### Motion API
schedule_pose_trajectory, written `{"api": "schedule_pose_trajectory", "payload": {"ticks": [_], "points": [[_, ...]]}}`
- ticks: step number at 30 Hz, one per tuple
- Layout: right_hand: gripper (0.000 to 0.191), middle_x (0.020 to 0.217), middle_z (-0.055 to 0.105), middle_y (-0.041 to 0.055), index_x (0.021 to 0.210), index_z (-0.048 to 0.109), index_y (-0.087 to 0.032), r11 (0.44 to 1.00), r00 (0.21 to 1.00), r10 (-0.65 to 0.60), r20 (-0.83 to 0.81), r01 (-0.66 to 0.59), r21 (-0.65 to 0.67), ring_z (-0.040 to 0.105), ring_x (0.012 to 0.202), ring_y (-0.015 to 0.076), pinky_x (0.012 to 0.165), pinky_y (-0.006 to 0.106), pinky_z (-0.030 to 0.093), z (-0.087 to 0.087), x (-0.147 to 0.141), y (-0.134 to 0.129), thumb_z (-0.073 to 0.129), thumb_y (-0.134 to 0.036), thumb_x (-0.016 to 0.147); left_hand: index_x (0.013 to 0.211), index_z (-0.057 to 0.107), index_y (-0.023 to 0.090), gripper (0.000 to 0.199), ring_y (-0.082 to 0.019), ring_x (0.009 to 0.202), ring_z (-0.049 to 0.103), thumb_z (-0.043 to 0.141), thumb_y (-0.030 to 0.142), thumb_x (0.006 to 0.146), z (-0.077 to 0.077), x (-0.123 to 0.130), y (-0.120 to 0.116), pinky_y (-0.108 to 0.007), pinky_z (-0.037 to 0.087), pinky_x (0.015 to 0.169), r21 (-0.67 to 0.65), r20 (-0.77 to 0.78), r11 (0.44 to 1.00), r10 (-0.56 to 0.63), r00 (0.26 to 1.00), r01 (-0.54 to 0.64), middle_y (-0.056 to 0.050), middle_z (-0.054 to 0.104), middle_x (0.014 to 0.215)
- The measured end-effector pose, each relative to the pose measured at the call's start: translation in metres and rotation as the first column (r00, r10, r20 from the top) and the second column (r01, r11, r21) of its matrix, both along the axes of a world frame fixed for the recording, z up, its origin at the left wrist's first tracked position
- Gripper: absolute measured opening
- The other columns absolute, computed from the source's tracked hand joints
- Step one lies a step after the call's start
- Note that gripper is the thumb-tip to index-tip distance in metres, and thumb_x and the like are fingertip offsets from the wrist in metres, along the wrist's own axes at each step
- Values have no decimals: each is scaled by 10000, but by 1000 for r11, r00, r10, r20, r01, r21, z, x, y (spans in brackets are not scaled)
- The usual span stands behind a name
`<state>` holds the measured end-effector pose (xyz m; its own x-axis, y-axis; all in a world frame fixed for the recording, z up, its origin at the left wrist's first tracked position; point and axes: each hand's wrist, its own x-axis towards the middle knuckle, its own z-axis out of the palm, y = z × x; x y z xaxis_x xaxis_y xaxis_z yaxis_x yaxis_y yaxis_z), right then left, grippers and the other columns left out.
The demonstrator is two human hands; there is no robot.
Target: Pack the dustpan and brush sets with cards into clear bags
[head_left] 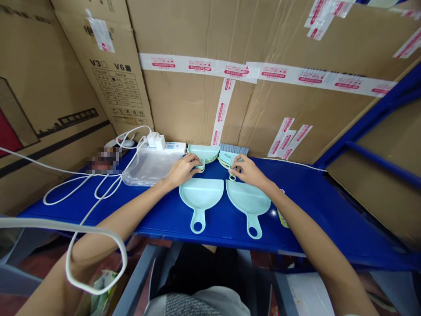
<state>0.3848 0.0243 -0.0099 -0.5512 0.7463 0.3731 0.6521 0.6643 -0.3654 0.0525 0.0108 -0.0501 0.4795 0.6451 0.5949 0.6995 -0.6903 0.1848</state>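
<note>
Two light-teal mini dustpans lie flat side by side on the blue table: the left dustpan [201,193] and the right dustpan [248,197], both handles toward me. Behind them stands a stack of dustpans [203,151], teal on top with greenish ones below. My left hand [186,169] has its fingers closed at the handle end of that stack. Beside it is a stack of small brushes [228,156], with grey-blue bristles along the back. My right hand [247,170] pinches a brush handle there; the fingertips partly cover it.
Clear plastic bags [151,164] lie left of my left hand, in front of a white power strip [176,148] with plugs. A white cable [95,224] loops across the left side. A cardboard wall [184,26] rises behind the table. A yellow packet [283,219] sits partly under my right forearm.
</note>
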Motion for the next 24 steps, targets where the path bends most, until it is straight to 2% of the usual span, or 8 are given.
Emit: {"api": "schedule_pose_trajectory", "payload": {"ticks": [7,12,16,18,20,22,24], "points": [[264,1203,577,117,916,699,-174,993,999,17,-39,-13,120,630,691,131,832,386,583,-1,3,-5,582,-362,1059,1124,763,229,165,-296,1112,696,654,302,1024,5,1,-5,-420,601,902,-32,-32,999,0,1000,-1,-109,698,1184],[357,1183,574,140,960,689,-182,967,978,-44,-205,94,237,688,829,207,866,441,618,0,7,0,536,-481,1080,1232,730,210,315,-296,1064,721,571,429,1072,5,1,-5,-421,599,868,-44,-13,997,55,998,-56,-125,685,1254],[361,1139,563,111,955,690,-188,961,919,-42,-392,145,235,696,776,190,786,424,668,9,15,-2,595,-523,1049,1231,713,193,381,-250,967,717,485,472,1104,12,0,-8,-377,574,813,-6,81,998,67,994,-67,-123,679,1229],[331,1134,560,91,952,688,-195,959,880,-32,-473,160,232,701,745,168,761,397,682,21,16,-15,623,-507,1040,1182,711,184,387,-227,925,699,457,469,1116,17,-1,-10,-357,557,801,39,166,996,70,984,-77,-111,685,1166],[280,1118,582,80,942,690,-210,942,873,-25,-487,184,281,708,771,169,765,382,683,36,9,-40,629,-462,1047,1123,708,185,387,-214,908,681,430,453,1127,23,-4,-11,-340,540,787,78,252,991,89,964,-112,-98,689,1107],[198,1064,627,78,930,692,-235,896,908,-29,-418,209,392,705,856,206,804,399,671,47,-4,-76,651,-390,1045,1071,702,191,393,-211,915,668,408,443,1136,27,-8,-11,-328,524,775,103,330,981,122,936,-164,-91,690,1071],[126,1038,658,89,919,674,-255,856,940,-20,-340,192,480,699,918,246,857,442,658,47,-23,-118,683,-314,1030,1025,695,193,413,-210,903,655,390,446,1142,29,-13,-11,-322,508,757,124,400,968,154,903,-220,-84,683,1026]]}}
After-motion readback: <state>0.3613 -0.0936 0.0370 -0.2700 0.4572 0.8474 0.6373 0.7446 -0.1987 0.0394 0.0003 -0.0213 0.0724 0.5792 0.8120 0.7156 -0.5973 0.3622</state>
